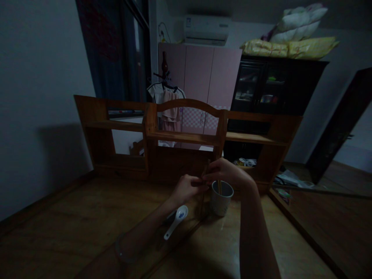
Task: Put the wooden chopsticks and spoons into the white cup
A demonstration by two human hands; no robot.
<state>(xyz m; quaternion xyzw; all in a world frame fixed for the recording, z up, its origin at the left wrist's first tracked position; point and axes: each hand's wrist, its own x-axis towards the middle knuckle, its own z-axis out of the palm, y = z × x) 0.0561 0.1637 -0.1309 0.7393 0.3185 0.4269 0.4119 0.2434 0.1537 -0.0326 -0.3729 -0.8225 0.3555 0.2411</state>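
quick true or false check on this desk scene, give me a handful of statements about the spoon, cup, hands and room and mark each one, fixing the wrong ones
1. A spoon lies on the wooden table, to the left of the cup. True.
2. The cup lies on its side. False: it stands upright.
3. The left hand and the right hand are close together. True.
4. The spoon is black all over. False: it is white, with a blue pattern in its bowl.
5. A wooden shelf unit stands beyond the hands. True.
6. The air conditioner is lower than the pink wardrobe. False: it is mounted higher, near the ceiling.
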